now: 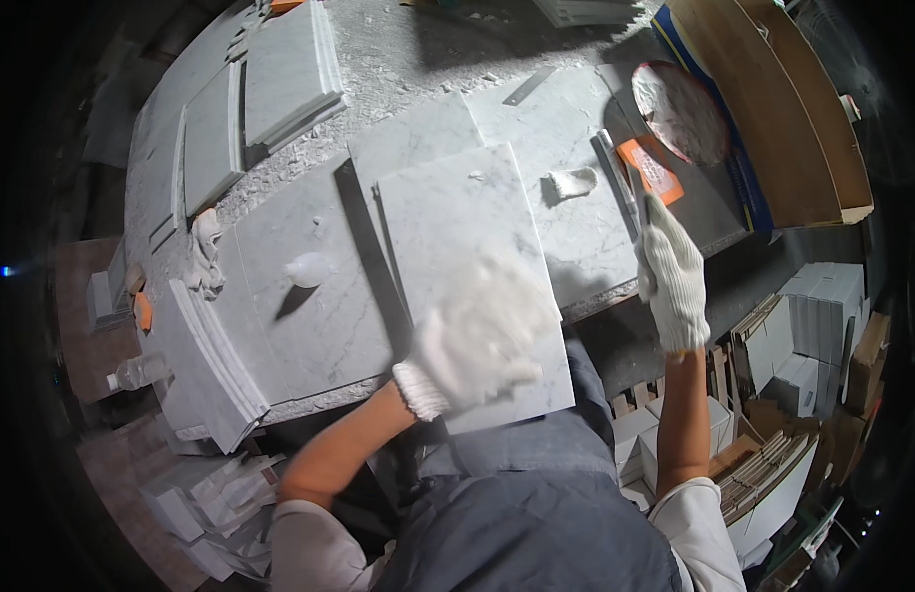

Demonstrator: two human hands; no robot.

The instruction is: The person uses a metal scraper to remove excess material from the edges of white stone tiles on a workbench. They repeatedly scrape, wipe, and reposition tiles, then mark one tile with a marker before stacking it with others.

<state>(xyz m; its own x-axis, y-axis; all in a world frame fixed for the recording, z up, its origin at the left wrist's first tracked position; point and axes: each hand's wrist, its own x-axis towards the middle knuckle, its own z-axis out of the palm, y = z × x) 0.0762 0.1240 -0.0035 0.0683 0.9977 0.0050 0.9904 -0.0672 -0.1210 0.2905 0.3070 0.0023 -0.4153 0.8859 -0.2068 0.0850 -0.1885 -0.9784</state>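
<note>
A white marble tile (467, 212) lies at an angle on other tiles, its near end jutting past the table edge toward my body. Across its near half lies my left hand (482, 340) in a white knit glove, blurred by motion, fingers flat and thumb apart. My right hand (673, 281), gloved too, is over the table's right edge with its fingers drawn together. A thin dark piece shows at its fingertips; what it is I cannot make out. Just beyond them lies an orange card (652, 170), with a grey bar-shaped tool (617, 178) beside it.
A white finger-shaped cloth piece (573, 183), a metal ruler (528, 87) and a round dish of white paste (680, 111) are on the right, near an open cardboard box (788, 109). Stacked tiles (285, 84) and a small whitish bulb-shaped object (310, 269) are left. White boxes (822, 306) stand below right.
</note>
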